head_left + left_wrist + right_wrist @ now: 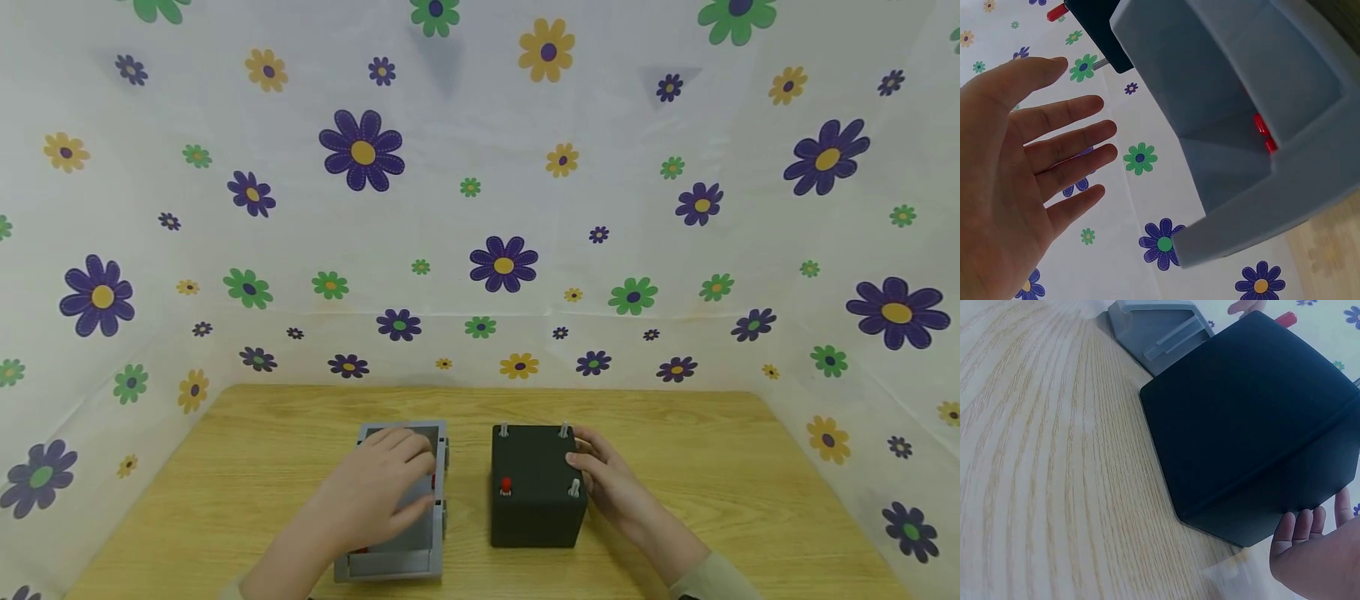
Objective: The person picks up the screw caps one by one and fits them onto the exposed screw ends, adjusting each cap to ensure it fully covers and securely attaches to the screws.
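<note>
A grey open tray (352, 567) lies on the wooden table (247, 467), with small red parts (1263, 131) on its inner wall. My left hand (408, 471) hovers flat over it, fingers (1079, 134) straight and spread, holding nothing. To the right stands a black box (536, 500) with a red button (506, 485) on top and metal pins (574, 487) at its corners. My right hand (592, 467) rests against the box's right side, thumb at the top edge; its fingertips (1300, 526) touch the side wall of the black box (1247, 431).
White cloth with a flower print (502, 262) walls in the table at the back and both sides. Bare wood (1041, 462) lies on either side of the two boxes. The grey tray (1160, 331) and the box stand a small gap apart.
</note>
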Demonstrator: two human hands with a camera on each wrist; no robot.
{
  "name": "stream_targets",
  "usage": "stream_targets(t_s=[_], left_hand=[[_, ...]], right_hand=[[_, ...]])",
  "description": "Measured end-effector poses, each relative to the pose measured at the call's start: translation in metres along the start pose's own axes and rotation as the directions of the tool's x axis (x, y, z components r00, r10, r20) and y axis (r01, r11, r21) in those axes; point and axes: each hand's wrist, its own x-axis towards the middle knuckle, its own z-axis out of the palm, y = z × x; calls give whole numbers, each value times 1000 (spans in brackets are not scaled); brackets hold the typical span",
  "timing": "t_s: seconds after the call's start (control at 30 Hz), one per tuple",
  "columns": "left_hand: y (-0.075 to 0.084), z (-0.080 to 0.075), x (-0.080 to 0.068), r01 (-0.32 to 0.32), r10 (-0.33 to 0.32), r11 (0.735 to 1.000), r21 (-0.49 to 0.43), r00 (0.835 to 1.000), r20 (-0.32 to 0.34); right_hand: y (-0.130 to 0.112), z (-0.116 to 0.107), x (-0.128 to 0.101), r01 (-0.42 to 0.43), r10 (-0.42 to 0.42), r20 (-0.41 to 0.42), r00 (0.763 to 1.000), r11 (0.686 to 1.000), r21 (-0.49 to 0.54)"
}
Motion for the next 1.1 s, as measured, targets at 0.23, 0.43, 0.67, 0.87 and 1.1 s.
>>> stream_targets(t_s=[0.23, 0.43, 0.67, 0.87, 1.1], left_hand=[[-2, 3, -4, 45, -42, 999, -29, 997, 71], [-3, 3, -5, 53, -50, 998, -35, 994, 101], [-5, 7, -10, 82, -78, 996, -31, 989, 123], [-8, 10, -16, 126, -118, 991, -37, 980, 160], [-10, 12, -23, 163, -154, 986, -30, 968, 199]], right_hand=[[2, 1, 0, -3, 3, -15, 1000, 1000, -1], [3, 2, 1, 4, -4, -28, 1000, 1000, 1], [3, 3, 0, -3, 3, -41, 999, 1000, -4], [1, 4, 0, -1, 2, -43, 999, 1000, 5], [0, 4, -1, -3, 3, -37, 999, 1000, -4]])
